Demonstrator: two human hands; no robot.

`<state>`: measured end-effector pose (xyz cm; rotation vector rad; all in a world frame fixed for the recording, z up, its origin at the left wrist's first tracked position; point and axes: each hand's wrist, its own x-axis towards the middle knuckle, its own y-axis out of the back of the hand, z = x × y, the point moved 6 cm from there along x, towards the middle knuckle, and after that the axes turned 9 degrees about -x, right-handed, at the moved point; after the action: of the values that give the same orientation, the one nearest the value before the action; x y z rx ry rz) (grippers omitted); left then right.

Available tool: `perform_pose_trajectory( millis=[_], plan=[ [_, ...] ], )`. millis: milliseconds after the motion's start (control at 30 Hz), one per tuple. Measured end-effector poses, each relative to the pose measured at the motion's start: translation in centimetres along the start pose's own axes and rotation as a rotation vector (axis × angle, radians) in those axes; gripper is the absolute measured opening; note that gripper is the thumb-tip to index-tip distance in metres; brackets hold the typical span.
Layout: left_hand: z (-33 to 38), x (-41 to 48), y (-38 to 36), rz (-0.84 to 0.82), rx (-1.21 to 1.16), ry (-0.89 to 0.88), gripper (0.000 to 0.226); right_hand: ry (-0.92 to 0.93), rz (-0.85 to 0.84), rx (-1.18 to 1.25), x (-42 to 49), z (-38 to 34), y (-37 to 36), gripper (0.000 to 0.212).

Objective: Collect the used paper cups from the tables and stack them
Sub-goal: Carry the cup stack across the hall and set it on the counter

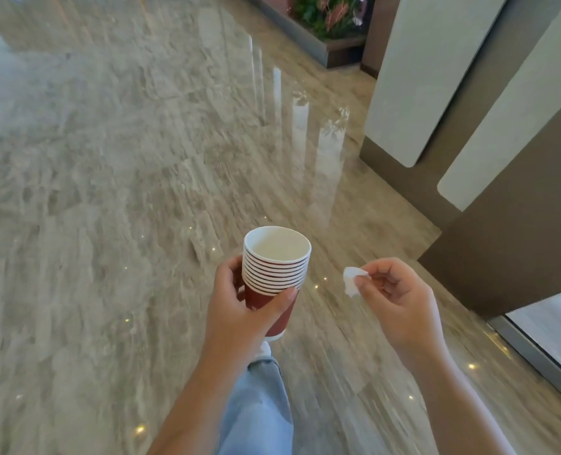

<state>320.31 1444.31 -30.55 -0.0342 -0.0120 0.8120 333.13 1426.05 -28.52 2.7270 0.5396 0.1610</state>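
A stack of several red paper cups [274,274] with white rims stands upright in my left hand [239,307], whose fingers and thumb curl round the lowest cup's red wall. The top cup looks empty inside. To the right, at about the same height, my right hand [400,303] pinches a small crumpled white tissue [351,280] between thumb and fingertips. The two hands are apart, above a glossy marble floor.
Polished beige marble floor [124,192] spreads ahead and left. A brown wall with white rounded panels [414,80] runs along the right. A planter with green and pink plants [331,18] sits at the far top. My jeans leg and white shoe [262,405] are below.
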Motion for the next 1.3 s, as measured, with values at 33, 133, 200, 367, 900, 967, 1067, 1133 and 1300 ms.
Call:
perform_pose_trajectory(
  millis=[33, 133, 200, 367, 900, 967, 1067, 1133, 1300],
  plan=[
    [-0.2, 2.2, -0.4, -0.009, -0.002, -0.002, 0.059, -0.011, 0.008, -0.002, 2.1, 0.1, -0.7, 0.028],
    [-0.9, 10.3, -1.0, -0.024, -0.030, 0.009, 0.062, -0.025, 0.043, 0.000, 9.6, -0.3, -3.3, 0.028],
    [-0.6, 14.1, -1.3, -0.024, -0.052, 0.018, 0.063, -0.022, 0.041, -0.008, 13.1, -1.5, -4.8, 0.027],
    [0.7, 28.1, -1.5, -0.030, -0.065, 0.008, 0.061, 0.019, 0.001, -0.024, 25.4, -5.8, -10.1, 0.021],
    [0.1, 59.1, -15.3, -0.151, -0.092, 0.028, 0.064, 0.008, 0.135, -0.019, 57.1, -2.3, -9.6, 0.018],
    [0.4, 63.5, -18.0, -0.149, -0.082, 0.030, 0.066, -0.002, 0.145, -0.017, 62.0, -1.8, -8.7, 0.012],
    [1.0, 69.8, -22.3, -0.159, -0.061, 0.022, 0.067, 0.006, 0.159, -0.010, 69.3, -1.6, -7.3, 0.015],
    [1.3, 73.9, -25.0, -0.166, -0.051, 0.016, 0.064, 0.004, 0.173, -0.003, 74.0, -1.3, -6.3, 0.018],
    [1.0, 82.4, -30.0, -0.150, -0.066, 0.052, 0.071, -0.017, 0.184, 0.007, 83.8, -0.2, -5.3, 0.011]
  ],
)
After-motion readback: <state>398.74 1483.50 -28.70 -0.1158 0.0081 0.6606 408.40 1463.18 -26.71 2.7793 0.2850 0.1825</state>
